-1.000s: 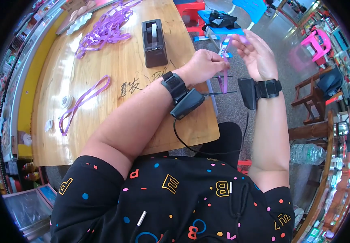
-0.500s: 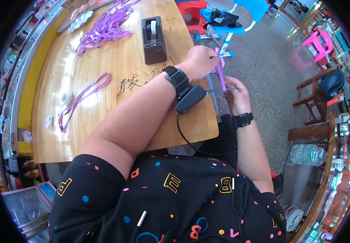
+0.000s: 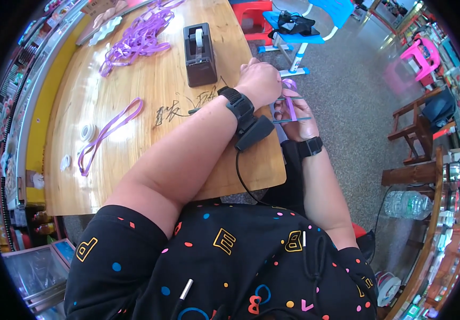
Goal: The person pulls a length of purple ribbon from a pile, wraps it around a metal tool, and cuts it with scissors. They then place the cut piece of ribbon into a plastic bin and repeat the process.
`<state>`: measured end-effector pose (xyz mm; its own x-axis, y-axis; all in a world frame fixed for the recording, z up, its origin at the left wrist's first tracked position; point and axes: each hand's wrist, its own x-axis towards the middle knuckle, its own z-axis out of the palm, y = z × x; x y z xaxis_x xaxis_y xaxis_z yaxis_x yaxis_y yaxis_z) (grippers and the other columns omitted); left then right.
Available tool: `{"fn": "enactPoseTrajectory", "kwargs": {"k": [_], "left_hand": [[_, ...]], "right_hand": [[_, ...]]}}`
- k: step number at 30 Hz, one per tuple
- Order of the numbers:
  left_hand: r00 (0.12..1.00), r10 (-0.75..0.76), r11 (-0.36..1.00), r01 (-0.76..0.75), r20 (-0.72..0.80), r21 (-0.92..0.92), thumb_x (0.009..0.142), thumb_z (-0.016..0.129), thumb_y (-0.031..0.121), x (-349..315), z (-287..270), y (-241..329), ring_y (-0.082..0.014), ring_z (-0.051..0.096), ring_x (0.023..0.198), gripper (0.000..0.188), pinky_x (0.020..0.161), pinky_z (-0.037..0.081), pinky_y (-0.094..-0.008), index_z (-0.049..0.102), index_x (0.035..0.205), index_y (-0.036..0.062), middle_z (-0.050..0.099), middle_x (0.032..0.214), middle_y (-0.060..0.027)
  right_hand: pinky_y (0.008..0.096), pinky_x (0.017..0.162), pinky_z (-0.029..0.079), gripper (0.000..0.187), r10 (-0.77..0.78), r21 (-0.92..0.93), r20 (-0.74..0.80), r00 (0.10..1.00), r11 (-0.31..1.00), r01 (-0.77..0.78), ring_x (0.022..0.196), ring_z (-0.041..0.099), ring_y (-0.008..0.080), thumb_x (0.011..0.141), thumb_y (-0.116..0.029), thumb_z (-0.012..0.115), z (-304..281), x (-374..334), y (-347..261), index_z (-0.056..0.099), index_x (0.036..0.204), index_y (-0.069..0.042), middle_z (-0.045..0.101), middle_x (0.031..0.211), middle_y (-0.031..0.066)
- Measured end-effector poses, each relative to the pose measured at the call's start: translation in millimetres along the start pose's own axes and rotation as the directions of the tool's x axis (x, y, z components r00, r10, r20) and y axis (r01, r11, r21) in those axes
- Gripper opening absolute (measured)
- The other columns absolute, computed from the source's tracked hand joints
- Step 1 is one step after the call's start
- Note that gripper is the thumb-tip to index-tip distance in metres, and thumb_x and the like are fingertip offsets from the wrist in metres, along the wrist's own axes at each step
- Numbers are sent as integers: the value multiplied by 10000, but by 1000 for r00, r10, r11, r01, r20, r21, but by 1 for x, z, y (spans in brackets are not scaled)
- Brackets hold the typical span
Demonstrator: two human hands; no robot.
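My left hand (image 3: 261, 83) is closed just past the table's right edge, its fingertips mostly hidden behind it. A purple ribbon (image 3: 292, 110) comes out beside that fist, curls over at the top and runs down across two thin dark rods (image 3: 300, 119). My right hand (image 3: 300, 127) grips the rods from the right and below, its fingers partly hidden by the ribbon. Each wrist wears a black strap; a dark box with a cable (image 3: 255, 133) hangs beside the left one. A loose purple ribbon loop (image 3: 110, 133) lies on the table.
A heap of purple ribbon (image 3: 139, 40) lies on the wooden table (image 3: 208, 170) at the back. A black tape dispenser (image 3: 202, 69) stands near the left hand, and a white roll (image 3: 87, 132) lies farther left. Beyond are a blue chair (image 3: 299, 29) and a red stool (image 3: 251, 21).
My left fist has turned and shifted slightly left. My right hand has moved left and closer to it, bringing the rods nearer the table edge. The ribbon's upper part now bows into a loop.
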<state>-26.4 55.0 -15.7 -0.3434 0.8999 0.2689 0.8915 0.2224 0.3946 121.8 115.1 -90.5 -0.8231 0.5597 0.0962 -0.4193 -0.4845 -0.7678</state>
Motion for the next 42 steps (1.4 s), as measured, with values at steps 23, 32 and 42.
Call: {"fn": "enactPoseTrajectory", "kwargs": {"k": [23,32,42], "left_hand": [[948,256,885,-150,191,-440,774,667,228,-6,-19,10,-269,641,695,217,653,494,-342,689,826,19,643,736,-164],[942,307,891,-233,137,-390,768,641,199,-6,-13,7,-287,620,709,181,667,490,-356,676,763,21,635,739,-145],[837,548,732,-486,-11,-478,701,684,122,-12,-19,10,-249,583,895,78,833,461,-354,707,761,79,647,825,-65]], "right_hand": [[264,716,413,105,84,-303,-260,962,939,-164,801,539,108,911,-139,561,38,-90,-29,635,877,-71,621,896,12],[237,706,418,150,93,-301,-219,971,941,-158,761,540,89,920,-127,541,57,-100,-47,625,850,-25,631,912,34],[243,664,431,200,185,-337,-195,963,909,-243,698,547,112,931,-165,511,67,-106,-60,604,803,-42,624,795,53]]}}
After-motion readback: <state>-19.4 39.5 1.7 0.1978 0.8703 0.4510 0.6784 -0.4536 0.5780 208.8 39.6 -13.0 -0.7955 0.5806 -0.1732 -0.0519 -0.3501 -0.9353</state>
